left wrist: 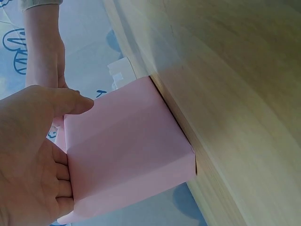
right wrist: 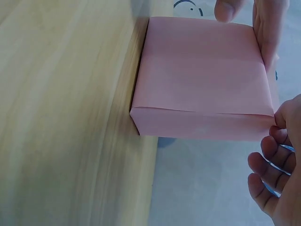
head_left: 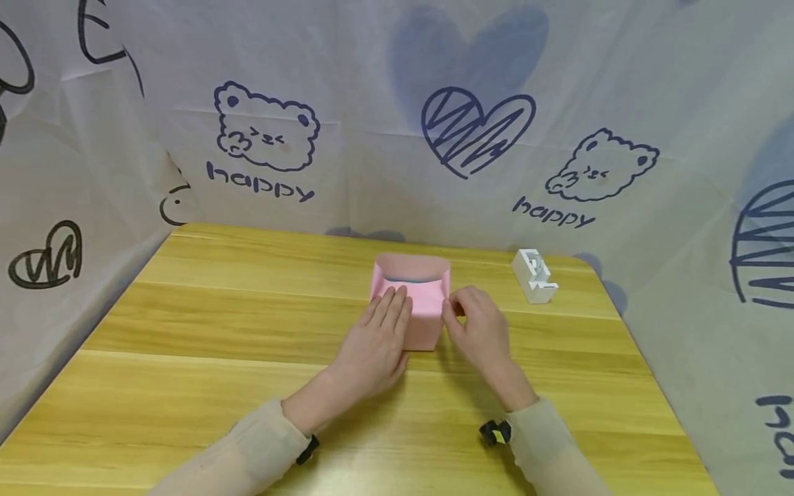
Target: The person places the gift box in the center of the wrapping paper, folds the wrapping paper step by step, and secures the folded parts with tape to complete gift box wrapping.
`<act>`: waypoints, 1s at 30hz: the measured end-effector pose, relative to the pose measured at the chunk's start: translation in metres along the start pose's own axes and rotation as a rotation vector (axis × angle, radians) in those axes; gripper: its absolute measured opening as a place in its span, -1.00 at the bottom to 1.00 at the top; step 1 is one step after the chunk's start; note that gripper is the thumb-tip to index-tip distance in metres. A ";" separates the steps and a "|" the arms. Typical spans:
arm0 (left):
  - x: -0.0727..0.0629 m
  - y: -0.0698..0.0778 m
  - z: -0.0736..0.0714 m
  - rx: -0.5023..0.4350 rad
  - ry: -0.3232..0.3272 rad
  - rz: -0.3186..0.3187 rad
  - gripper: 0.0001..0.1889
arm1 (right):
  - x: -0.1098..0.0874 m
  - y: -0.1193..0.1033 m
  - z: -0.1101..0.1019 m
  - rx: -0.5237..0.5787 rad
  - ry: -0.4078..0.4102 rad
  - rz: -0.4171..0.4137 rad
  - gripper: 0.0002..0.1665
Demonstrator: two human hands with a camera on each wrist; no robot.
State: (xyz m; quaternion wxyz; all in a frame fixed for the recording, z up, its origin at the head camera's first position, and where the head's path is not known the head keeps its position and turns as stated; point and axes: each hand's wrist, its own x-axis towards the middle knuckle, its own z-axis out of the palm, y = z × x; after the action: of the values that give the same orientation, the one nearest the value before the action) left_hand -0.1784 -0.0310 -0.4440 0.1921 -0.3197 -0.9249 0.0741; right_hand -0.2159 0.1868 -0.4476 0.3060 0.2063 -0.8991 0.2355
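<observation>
A box wrapped in pink paper stands on the table, with paper edges rising above its top at the back and sides. My left hand lies over the top front, its fingers straight and pressing down the folded paper. In the left wrist view the thumb of that hand lies near the box's pink front face. At the right top corner, my right hand pinches the paper's edge between thumb and forefinger. The right wrist view shows this right hand with its other fingers loosely curled. A thin blue strip inside the wrapping is mostly hidden.
A white tape dispenser stands behind and to the right of the box. The wooden table ends at a white cloth printed with hearts and bears. Small black devices sit at both wrists.
</observation>
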 end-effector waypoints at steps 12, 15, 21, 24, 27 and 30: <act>0.000 0.000 0.000 -0.003 -0.002 0.004 -0.07 | 0.010 0.003 0.000 -0.015 -0.017 0.033 -0.76; 0.000 0.000 -0.001 0.004 0.000 0.005 -0.06 | 0.013 0.003 0.000 -0.027 -0.016 0.029 -0.75; 0.000 0.000 -0.002 0.005 -0.001 0.007 -0.06 | 0.018 0.003 0.000 -0.039 0.011 0.025 -0.67; 0.000 0.001 -0.002 0.005 -0.006 0.008 -0.05 | 0.021 0.004 0.001 -0.050 0.029 0.003 -0.64; 0.000 0.000 -0.002 0.009 -0.012 0.006 -0.05 | 0.025 0.004 0.001 -0.064 0.034 -0.015 -0.64; 0.000 0.000 -0.003 0.015 -0.021 0.005 -0.04 | 0.029 0.003 0.001 -0.070 0.029 -0.010 -0.61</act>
State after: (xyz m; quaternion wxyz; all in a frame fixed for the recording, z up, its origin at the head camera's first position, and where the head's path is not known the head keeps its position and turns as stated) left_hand -0.1770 -0.0311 -0.4413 0.1845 -0.3197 -0.9255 0.0850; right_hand -0.2393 0.1821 -0.4309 0.3274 0.1965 -0.9012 0.2051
